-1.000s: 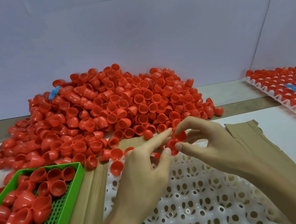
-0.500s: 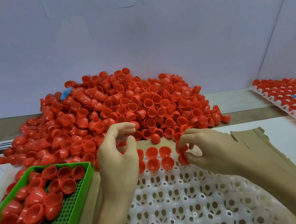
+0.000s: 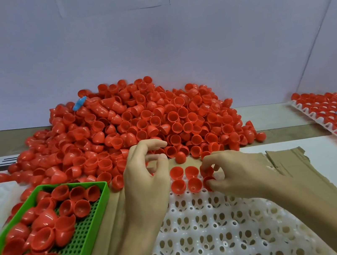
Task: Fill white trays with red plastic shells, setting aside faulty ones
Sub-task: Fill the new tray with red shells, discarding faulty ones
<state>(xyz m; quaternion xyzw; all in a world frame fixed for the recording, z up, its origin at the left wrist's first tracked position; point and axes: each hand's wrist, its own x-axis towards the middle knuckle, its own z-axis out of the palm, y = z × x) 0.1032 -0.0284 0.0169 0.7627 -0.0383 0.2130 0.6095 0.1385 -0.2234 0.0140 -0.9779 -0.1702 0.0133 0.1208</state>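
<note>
Just past the cardboard sheet point(image 3: 289, 160), a heaped pile point(image 3: 141, 127) of glossy red dome-shaped shells spreads along the wall. The white tray point(image 3: 212, 230), moulded plastic with rounded, perforated cups, lies nearest, and four seated shells point(image 3: 176, 172) sit open side up in its far rows. The right hand point(image 3: 236, 174) pinches a red shell point(image 3: 209, 182) between thumb and fingertips just beside those four. The left hand point(image 3: 147, 179) hovers at the pile's edge with curved fingers; whether it holds anything cannot be told. A green basket point(image 3: 85, 235) with a perforated floor holds loose shells at left.
</note>
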